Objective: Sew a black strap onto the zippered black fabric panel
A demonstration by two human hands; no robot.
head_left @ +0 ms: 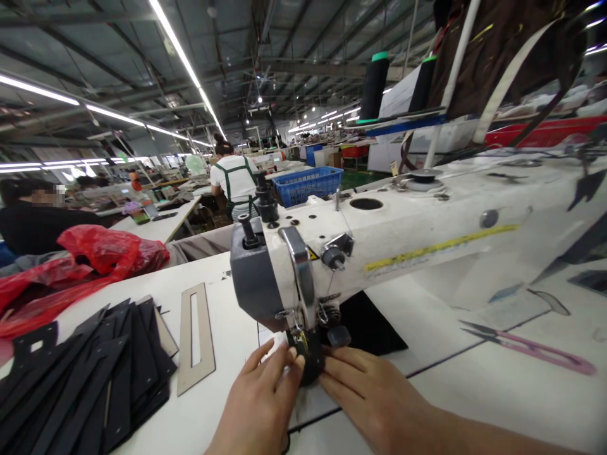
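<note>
A white sewing machine (408,234) stands over the table, its needle area low in the middle. Under its presser foot lies a black piece (312,368). To the left of the needle, my left hand (265,395) has its fingers bent and pressed together at the black piece, with something small and white (277,344) at the fingertips. My right hand (374,392) lies rather flat, fingers extended, its tips touching the right side of the black piece. Behind the needle, black material (372,325) spreads flat on the table.
Left on the table are a pile of black strips (109,373) and a beige slotted template (208,341). Pink-handled snips (545,354) lie at the right. Red plastic (109,253) covers the back left. Beyond are a blue basket (308,183) and a person in white (234,180).
</note>
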